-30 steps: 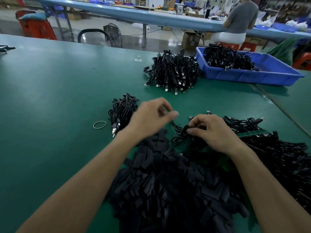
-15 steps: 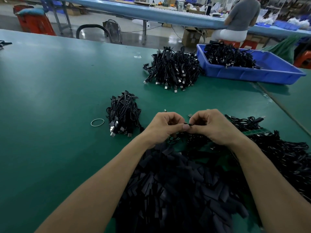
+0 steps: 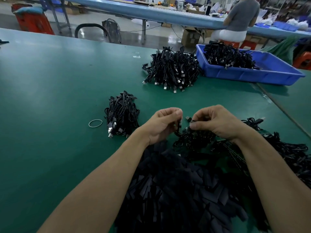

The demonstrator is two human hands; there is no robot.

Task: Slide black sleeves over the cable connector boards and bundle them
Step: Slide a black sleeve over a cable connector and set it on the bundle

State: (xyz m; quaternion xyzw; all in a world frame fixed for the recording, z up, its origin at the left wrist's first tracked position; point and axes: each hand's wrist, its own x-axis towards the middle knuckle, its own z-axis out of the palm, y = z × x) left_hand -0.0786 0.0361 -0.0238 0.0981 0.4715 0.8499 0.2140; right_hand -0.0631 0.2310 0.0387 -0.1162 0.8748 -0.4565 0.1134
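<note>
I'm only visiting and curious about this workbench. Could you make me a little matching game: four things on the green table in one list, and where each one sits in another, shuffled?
Things:
1. rubber band
2. blue tray
3. heap of black sleeves
4. small cable bundle

Places:
A. nearest the person, at the bottom of the view
B. far right, at the back
C. lying flat, just left of the small bundle
D. just left of the left hand

Pairs: 1-C, 2-B, 3-A, 4-D.

Green worktable [image 3: 50,91]; long blue bench [image 3: 151,12] behind; glossy grey floor [image 3: 94,19].
</note>
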